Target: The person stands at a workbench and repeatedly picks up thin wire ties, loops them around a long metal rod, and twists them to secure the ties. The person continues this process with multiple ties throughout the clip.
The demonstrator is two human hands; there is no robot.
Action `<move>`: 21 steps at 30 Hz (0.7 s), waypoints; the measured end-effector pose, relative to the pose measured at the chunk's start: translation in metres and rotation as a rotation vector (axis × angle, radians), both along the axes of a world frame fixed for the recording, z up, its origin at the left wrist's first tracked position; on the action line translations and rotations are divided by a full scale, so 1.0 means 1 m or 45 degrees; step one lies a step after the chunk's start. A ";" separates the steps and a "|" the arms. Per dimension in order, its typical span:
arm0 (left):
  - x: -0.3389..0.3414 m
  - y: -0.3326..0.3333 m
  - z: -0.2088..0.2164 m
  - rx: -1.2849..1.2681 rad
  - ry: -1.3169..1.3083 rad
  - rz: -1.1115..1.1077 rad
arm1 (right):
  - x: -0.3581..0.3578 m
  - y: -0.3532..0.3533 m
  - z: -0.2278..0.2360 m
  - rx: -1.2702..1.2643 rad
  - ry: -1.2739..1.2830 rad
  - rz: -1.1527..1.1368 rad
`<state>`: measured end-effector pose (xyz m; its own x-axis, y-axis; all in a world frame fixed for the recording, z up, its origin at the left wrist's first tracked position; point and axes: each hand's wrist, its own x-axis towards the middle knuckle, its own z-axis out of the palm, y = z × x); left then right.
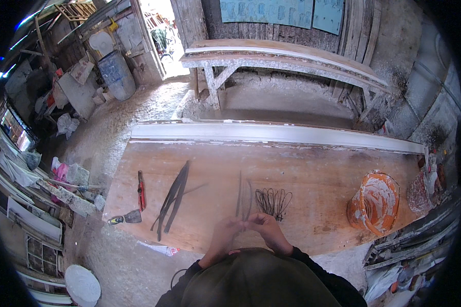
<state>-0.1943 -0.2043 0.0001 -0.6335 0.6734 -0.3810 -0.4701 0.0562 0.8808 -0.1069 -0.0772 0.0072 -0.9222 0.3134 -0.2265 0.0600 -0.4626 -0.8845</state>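
Observation:
Over the table's near edge, my left hand (pixel 225 235) and my right hand (pixel 269 229) meet fingertip to fingertip, both pinched closed. Thin dark strips (pixel 239 192) rise from between the fingers; haze in the picture blurs them, and their lower ends are hidden by the hands. Just beyond my right hand lies a bunch of looped dark wire (pixel 274 200). Several flat black strips (pixel 175 197) lie crossed to the left. Farther left are a red-handled tool (pixel 141 192) and a putty knife (pixel 126 218) with a yellow-and-black handle.
The wooden table (pixel 312 174) carries a long white moulding (pixel 271 134) along its far edge. An orange bucket (pixel 373 203) smeared with white stands at the right. Beyond are a bench (pixel 287 56) and a blue barrel (pixel 116 75). A white round bucket (pixel 82 285) sits at lower left.

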 end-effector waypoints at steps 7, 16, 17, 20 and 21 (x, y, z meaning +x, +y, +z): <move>-0.002 -0.003 -0.009 0.112 -0.216 0.019 | 0.000 -0.001 0.005 0.096 0.024 -0.012; -0.001 -0.003 0.011 0.015 -0.124 -0.038 | 0.000 -0.001 -0.007 0.334 -0.019 -0.075; -0.001 -0.003 0.013 0.003 -0.106 -0.053 | 0.000 -0.001 -0.008 0.349 -0.024 -0.084; -0.003 -0.004 0.021 -0.020 -0.056 -0.089 | 0.000 -0.002 -0.009 0.433 -0.035 -0.094; -0.004 -0.004 0.022 -0.025 -0.039 -0.104 | 0.000 -0.002 -0.013 0.490 -0.036 -0.095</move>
<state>-0.1978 -0.2086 0.0220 -0.5643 0.7148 -0.4130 -0.4900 0.1127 0.8644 -0.1069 -0.0791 -0.0059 -0.8888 0.4463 -0.1046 0.0659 -0.1013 -0.9927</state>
